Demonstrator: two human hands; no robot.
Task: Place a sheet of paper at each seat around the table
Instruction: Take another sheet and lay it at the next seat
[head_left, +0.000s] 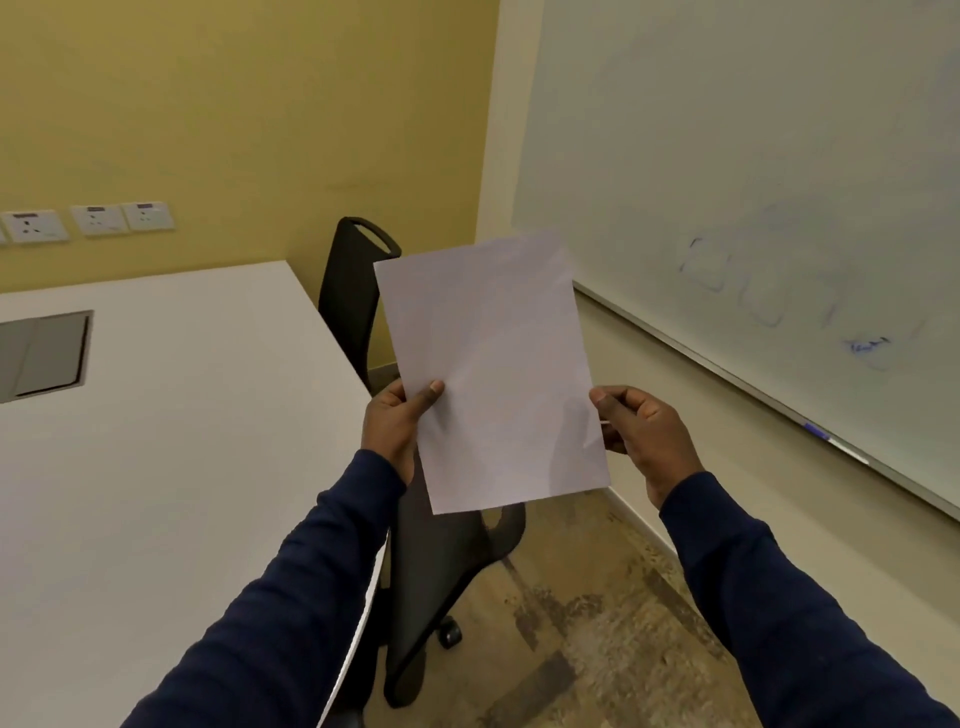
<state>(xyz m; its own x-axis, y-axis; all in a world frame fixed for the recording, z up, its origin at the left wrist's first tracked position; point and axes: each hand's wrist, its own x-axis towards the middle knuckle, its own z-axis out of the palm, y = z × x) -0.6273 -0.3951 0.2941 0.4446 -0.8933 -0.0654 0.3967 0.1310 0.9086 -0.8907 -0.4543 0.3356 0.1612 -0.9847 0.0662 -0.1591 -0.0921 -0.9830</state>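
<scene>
I hold white paper (491, 364) upright in front of me, to the right of the white table (171, 441). My left hand (395, 423) pinches its left edge with the thumb on the front. My right hand (641, 434) grips the right edge. Whether it is one sheet or a thin stack, I cannot tell. Two black chairs stand at the table's right side: one (350, 291) farther off by the yellow wall, one (441, 582) just below the paper, partly hidden by it.
A grey cable hatch (44, 356) is set into the tabletop at left. A whiteboard (753, 182) covers the right wall, with a marker (816, 431) on its ledge. Wall sockets (93, 221) line the yellow wall. Patterned carpet (597, 623) runs between chairs and whiteboard.
</scene>
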